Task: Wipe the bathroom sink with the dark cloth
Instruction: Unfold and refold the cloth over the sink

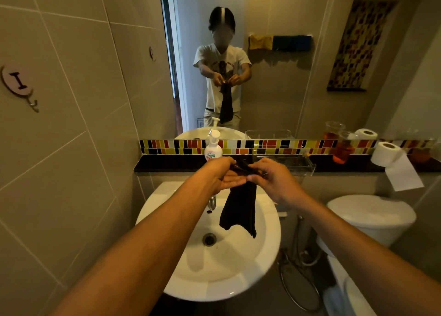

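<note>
Over sink (238, 268), left hand (220, 172), right hand (272, 179) pinch cloth (238, 210).

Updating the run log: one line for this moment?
left hand holds dark cloth | right hand pinches it | cloth hangs over sink | wiping not begun

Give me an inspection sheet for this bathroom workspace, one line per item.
Surface: white sink, drain uncovered.
Job's things: dark cloth hangs over the bowl.
Clutter: soap bottle, wire rack and toilet roll on the ledge.
Grippers: left hand and right hand each pinch the cloth's top.
Cables: nothing seen; a metal hose hangs beside the sink.
Surroundings: mirror above, toilet to the right.
</note>
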The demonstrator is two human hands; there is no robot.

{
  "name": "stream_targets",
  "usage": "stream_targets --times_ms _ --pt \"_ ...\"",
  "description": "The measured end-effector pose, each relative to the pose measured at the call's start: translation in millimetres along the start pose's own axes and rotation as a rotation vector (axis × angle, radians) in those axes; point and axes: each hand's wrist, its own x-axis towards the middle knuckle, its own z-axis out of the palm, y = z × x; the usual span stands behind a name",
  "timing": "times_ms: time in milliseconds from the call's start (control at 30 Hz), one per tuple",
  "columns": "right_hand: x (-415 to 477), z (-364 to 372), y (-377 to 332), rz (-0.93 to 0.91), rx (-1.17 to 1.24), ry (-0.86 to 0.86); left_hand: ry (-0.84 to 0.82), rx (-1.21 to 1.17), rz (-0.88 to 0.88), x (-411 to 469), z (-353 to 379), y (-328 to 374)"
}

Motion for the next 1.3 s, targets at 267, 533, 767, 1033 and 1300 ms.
stream_targets --times_ms 267,533,767,1033,1300 --pt "5 -28 -12 0.05 0.195 0.041 0.146 0.636 0.511 36 -18 -69" --pt "6 -48 -9 0.094 0.103 0.035 -0.213 0.159 0.55 35 28 -103" --pt "-9 -74 6 0.139 0.193 0.09 -0.208 0.377 0.91 29 27 -63" --pt "-24 -94 26 0.249 0.097 0.2 -0.332 0.831 0.815 25 31 -57" --pt "-46 -76 44 0.43 0.064 0.22 -0.347 0.422 0.555 19 33 -39"
